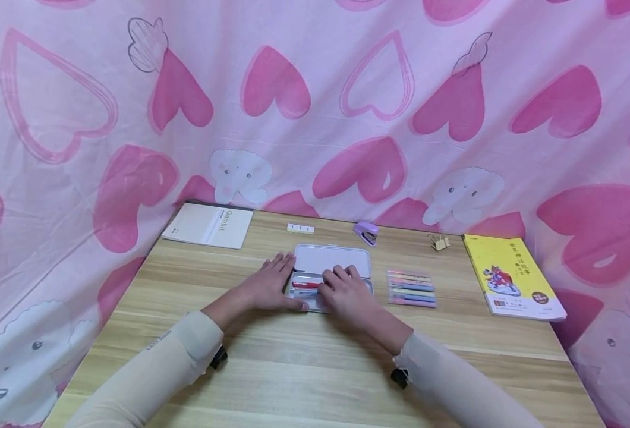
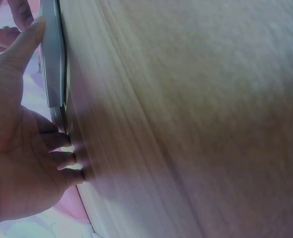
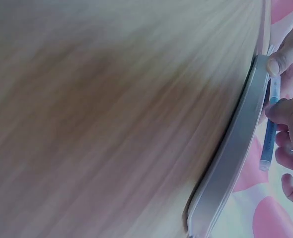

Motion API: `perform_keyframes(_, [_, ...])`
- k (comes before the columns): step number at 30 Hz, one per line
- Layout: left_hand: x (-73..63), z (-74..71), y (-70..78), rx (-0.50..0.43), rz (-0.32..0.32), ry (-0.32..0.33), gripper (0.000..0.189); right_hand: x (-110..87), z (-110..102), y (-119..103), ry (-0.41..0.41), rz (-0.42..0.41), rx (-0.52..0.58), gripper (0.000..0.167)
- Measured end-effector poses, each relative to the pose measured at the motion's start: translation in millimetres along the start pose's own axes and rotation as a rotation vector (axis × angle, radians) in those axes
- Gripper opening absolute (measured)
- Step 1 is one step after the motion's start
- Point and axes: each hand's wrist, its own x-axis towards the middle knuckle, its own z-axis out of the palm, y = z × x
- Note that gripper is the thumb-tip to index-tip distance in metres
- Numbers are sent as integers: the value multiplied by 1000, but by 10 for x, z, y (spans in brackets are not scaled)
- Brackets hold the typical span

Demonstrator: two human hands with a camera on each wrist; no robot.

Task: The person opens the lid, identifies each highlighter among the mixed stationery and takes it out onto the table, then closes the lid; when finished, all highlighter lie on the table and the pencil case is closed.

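An open pencil case [image 1: 332, 260] lies on the wooden table with its lid folded back. My left hand [image 1: 271, 285] spreads round the case's left end, its thumb on the front rim and its other fingertips down on the table, as the left wrist view shows. Over the case's right part, my right hand [image 1: 349, 297] pinches a blue pen [image 3: 268, 139] between thumb and fingers, just above the rim in the right wrist view. A red pen [image 1: 305, 285] lies inside the case. The right hand hides part of the case's inside.
Right of the case lie several coloured pens [image 1: 411, 289] in a clear sleeve. Behind are a small white block [image 1: 301, 228], a purple stapler [image 1: 367, 233] and a binder clip [image 1: 440, 242]. A notebook [image 1: 208, 226] lies far left, a yellow book [image 1: 513, 276] far right. A heart-patterned curtain [image 1: 315, 125] borders the table.
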Motion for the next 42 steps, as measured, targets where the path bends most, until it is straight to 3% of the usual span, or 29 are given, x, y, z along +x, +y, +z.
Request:
perform_keyframes(11, [5,-11,15,9,-15,-21,138,-223,-42,187,26,65,23,24])
perform_keyframes(23, [15,9,5,-12,-7,-10,139,-553,-12,373,151,91,37,20])
perform_keyframes(36, [7,5,12,-15,-9,-14,138,-1037,6,618,81,169,22,22])
perform_keyframes(42, [10,-1,13,-13,-9,-17,138,-1266,9,716,88,161,-20,24])
